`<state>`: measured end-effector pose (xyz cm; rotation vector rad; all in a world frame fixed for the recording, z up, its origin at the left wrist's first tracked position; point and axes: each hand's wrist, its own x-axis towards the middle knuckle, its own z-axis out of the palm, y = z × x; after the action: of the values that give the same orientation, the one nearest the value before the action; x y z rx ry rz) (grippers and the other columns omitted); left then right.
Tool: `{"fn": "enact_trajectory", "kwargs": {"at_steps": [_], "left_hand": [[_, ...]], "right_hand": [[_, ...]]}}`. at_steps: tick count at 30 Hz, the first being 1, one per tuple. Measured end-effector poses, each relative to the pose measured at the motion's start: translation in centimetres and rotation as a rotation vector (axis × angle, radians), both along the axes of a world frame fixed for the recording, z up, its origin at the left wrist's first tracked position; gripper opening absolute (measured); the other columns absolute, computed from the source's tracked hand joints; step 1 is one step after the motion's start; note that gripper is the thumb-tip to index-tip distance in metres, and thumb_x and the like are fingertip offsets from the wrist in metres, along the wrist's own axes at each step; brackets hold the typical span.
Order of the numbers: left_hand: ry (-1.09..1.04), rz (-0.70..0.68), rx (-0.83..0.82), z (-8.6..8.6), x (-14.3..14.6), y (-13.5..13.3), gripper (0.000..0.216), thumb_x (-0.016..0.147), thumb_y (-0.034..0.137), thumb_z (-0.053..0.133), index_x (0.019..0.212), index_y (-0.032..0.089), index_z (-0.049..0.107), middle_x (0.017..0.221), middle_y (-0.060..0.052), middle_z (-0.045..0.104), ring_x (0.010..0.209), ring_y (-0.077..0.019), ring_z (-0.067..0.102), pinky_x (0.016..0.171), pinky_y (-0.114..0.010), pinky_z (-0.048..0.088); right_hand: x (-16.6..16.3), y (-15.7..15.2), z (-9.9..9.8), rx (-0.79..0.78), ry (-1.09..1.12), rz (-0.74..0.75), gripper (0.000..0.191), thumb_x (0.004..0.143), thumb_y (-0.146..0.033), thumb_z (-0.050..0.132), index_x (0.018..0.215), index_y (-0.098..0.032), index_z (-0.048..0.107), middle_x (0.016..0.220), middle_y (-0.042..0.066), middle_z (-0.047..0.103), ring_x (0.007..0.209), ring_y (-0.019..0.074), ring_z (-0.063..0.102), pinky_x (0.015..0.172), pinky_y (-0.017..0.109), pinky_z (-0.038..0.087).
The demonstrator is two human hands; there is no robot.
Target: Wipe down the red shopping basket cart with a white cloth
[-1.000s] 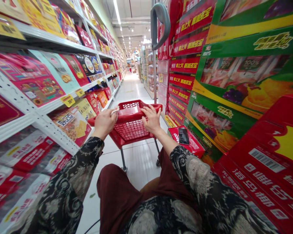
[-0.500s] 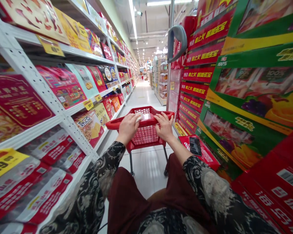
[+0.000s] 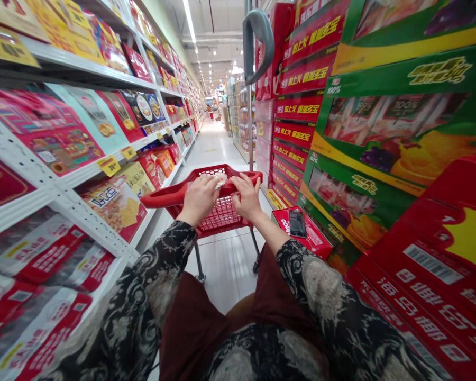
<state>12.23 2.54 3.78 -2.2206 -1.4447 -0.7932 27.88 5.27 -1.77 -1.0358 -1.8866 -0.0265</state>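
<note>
A red shopping cart (image 3: 162, 194) with a mesh basket stands in the aisle right in front of me. My left hand (image 3: 199, 198) is closed on a small white cloth or tissue (image 3: 220, 180) pressed against the cart's near rim. My right hand (image 3: 246, 196) rests on the same rim just to the right, fingers spread flat. A grey cart handle (image 3: 258, 45) on a tall pole rises beyond the basket. I am low down, knees bent, in dark red trousers and patterned sleeves.
Shelves of boxed snacks with yellow price tags (image 3: 108, 164) line the left. Stacked red and green drink cartons (image 3: 384, 137) crowd the right. A phone (image 3: 297, 223) lies on a red carton (image 3: 317, 236) near my right forearm. The white tiled aisle (image 3: 216, 143) runs far ahead.
My left hand with the white cloth has slid right along the cart rim, towards my right hand. The view swung up and back again.
</note>
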Motion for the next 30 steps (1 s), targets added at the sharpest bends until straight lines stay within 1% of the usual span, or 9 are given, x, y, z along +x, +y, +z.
{"fn": "enact_trajectory", "kwargs": {"at_steps": [5, 8, 10, 14, 17, 20, 24, 26, 30], "left_hand": [[-0.108, 0.225, -0.050, 0.3, -6.1, -0.3, 0.041, 0.087, 0.036, 0.037, 0.109, 0.017, 0.066, 0.106, -0.010, 0.068, 0.100, -0.0238, 0.060, 0.089, -0.036, 0.045], [-0.125, 0.330, -0.087, 0.2, -8.0, -0.4, 0.041, 0.086, 0.039, 0.036, 0.100, 0.018, 0.068, 0.094, -0.010, 0.070, 0.089, -0.0242, 0.062, 0.079, -0.034, 0.046], [-0.119, 0.339, -0.077, -0.1, -8.2, -0.5, 0.042, 0.086, 0.039, 0.035, 0.100, 0.017, 0.068, 0.092, -0.011, 0.069, 0.089, -0.0246, 0.061, 0.079, -0.034, 0.045], [-0.107, 0.305, -0.028, -0.7, -7.1, -0.6, 0.044, 0.087, 0.038, 0.033, 0.104, 0.014, 0.065, 0.095, -0.013, 0.067, 0.094, -0.0249, 0.059, 0.086, -0.035, 0.043], [-0.081, 0.302, -0.021, -0.9, -6.3, -0.8, 0.046, 0.089, 0.037, 0.031, 0.106, 0.011, 0.064, 0.096, -0.014, 0.066, 0.095, -0.0256, 0.058, 0.088, -0.037, 0.041], [-0.057, 0.308, -0.008, -0.9, -5.9, -1.2, 0.046, 0.090, 0.038, 0.029, 0.108, 0.012, 0.062, 0.096, -0.014, 0.065, 0.095, -0.0260, 0.056, 0.088, -0.038, 0.040], [-0.030, 0.259, 0.003, -1.0, -6.7, -2.0, 0.043, 0.090, 0.039, 0.032, 0.107, 0.015, 0.063, 0.098, -0.012, 0.064, 0.095, -0.0246, 0.056, 0.088, -0.036, 0.040], [-0.051, 0.263, 0.012, -1.0, -7.4, -2.3, 0.041, 0.090, 0.039, 0.033, 0.106, 0.016, 0.063, 0.100, -0.011, 0.065, 0.096, -0.0243, 0.056, 0.087, -0.035, 0.041], [-0.081, 0.299, 0.028, -1.2, -8.2, -2.2, 0.041, 0.089, 0.038, 0.034, 0.104, 0.015, 0.065, 0.098, -0.012, 0.066, 0.096, -0.0258, 0.056, 0.085, -0.036, 0.042]], "right_hand": [[0.3, 0.7, -0.1, 0.009, 0.014, 0.027, 0.054, 0.074, -0.014, 0.045, 0.127, -0.021, 0.053, 0.132, 0.006, 0.056, 0.133, 0.0245, 0.037, 0.114, 0.059, -0.002], [0.4, 1.2, -0.1, -0.002, 0.027, 0.016, 0.054, 0.073, -0.013, 0.044, 0.126, -0.021, 0.054, 0.131, 0.006, 0.057, 0.133, 0.0245, 0.038, 0.113, 0.060, -0.002], [0.4, 1.4, 0.0, -0.012, 0.026, -0.001, 0.053, 0.074, -0.013, 0.045, 0.125, -0.021, 0.054, 0.132, 0.006, 0.056, 0.133, 0.0246, 0.038, 0.114, 0.060, -0.001], [-0.2, 1.3, 0.5, -0.024, -0.008, -0.057, 0.048, 0.079, -0.020, 0.047, 0.126, -0.020, 0.054, 0.133, 0.007, 0.055, 0.136, 0.0256, 0.033, 0.114, 0.059, -0.001], [-1.0, 0.8, 0.9, -0.032, -0.018, -0.102, 0.046, 0.083, -0.026, 0.047, 0.129, -0.021, 0.052, 0.140, 0.008, 0.049, 0.139, 0.0266, 0.027, 0.112, 0.062, -0.001], [-1.2, 0.6, 0.9, -0.032, -0.021, -0.096, 0.046, 0.086, -0.028, 0.045, 0.131, -0.021, 0.050, 0.143, 0.007, 0.045, 0.140, 0.0258, 0.026, 0.111, 0.063, -0.003], [0.2, 1.3, 0.7, -0.036, -0.067, -0.065, 0.046, 0.087, -0.026, 0.044, 0.133, -0.020, 0.048, 0.141, 0.007, 0.047, 0.139, 0.0237, 0.027, 0.113, 0.061, -0.003], [0.7, 1.6, 0.7, -0.047, -0.076, -0.084, 0.046, 0.088, -0.026, 0.044, 0.133, -0.019, 0.047, 0.141, 0.007, 0.047, 0.139, 0.0239, 0.027, 0.113, 0.060, -0.001], [-0.3, 0.9, 0.7, -0.064, -0.059, -0.143, 0.049, 0.088, -0.029, 0.045, 0.135, -0.018, 0.045, 0.147, 0.009, 0.039, 0.141, 0.0262, 0.021, 0.113, 0.060, 0.002]]}}
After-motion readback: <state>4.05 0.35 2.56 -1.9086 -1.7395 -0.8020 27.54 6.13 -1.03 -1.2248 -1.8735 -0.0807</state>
